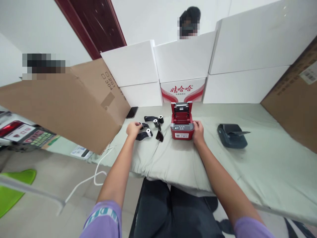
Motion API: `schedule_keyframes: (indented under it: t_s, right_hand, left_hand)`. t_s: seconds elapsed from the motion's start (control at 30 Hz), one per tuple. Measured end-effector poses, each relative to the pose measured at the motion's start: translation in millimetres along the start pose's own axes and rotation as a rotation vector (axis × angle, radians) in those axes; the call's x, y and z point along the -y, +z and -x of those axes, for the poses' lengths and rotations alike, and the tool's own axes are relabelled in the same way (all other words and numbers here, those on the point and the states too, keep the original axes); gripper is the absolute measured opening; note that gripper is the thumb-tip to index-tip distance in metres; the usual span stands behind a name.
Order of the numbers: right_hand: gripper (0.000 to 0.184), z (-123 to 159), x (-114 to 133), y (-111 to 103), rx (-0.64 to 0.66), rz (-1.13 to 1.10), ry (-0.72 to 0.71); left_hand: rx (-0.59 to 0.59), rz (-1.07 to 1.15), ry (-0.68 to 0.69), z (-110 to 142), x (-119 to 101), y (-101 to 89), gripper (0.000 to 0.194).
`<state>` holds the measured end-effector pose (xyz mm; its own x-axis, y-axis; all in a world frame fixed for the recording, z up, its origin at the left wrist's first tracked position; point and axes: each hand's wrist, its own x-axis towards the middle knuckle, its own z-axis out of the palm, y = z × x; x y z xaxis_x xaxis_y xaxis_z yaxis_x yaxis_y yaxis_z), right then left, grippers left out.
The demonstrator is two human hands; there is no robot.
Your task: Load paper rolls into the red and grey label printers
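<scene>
The red printer (182, 132) already stood open, but black rolls (156, 123) lay outside, left of it, where the left hand (133, 129) pinched a black strip (145, 125); the right hand (198, 132) touched its right side, grip unclear.

Door (95, 21): dark red, far left
White boxes (184, 58): stacked, far side
Cardboard (61, 105): brown, left
Phone (132, 112): lies beside cardboard
White cable (95, 175): hangs near left
</scene>
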<state>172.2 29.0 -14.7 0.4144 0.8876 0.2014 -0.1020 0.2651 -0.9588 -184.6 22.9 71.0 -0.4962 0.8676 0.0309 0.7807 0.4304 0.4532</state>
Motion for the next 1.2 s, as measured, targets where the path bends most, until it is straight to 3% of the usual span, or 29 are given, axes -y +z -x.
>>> schedule_keyframes:
  t_s: [0.23, 0.43, 0.57, 0.7, 0.83, 1.03, 1.13, 1.2]
  right_hand:
    - [0.026, 1, 2, 1, -0.008, 0.001, -0.004]
    - [0.025, 2, 4, 1, -0.006, -0.003, -0.002]
    - [0.026, 1, 1, 1, -0.009, 0.011, -0.010]
    - [0.026, 0, -3, 1, -0.004, 0.008, -0.009]
    - [0.026, 0, -2, 1, -0.009, 0.024, -0.012]
    - [0.025, 2, 5, 1, 0.009, 0.013, -0.003]
    - [0.026, 2, 6, 2, 0.004, 0.027, -0.006]
    - [0.028, 2, 6, 2, 0.003, 0.045, -0.005]
  left_hand:
    - [-0.153, -0.056, 0.148, 14, -16, -23.5, 0.048]
    - [0.285, -0.151, 0.501, 28, -23, -17.7, 0.034]
    - [0.225, -0.253, 0.527, 36, -24, -15.4, 0.028]
    - [0.094, 0.020, 0.493, 37, -30, -30.7, 0.032]
    - [0.084, 0.564, 0.428, 41, -50, -43.8, 0.045]
    - [0.395, 1.176, 0.361, 64, -98, -28.8, 0.056]
    - [0.556, 1.269, 0.344, 74, -122, -6.3, 0.057]
    - [0.603, 1.224, 0.386, 76, -137, 13.7, 0.054]
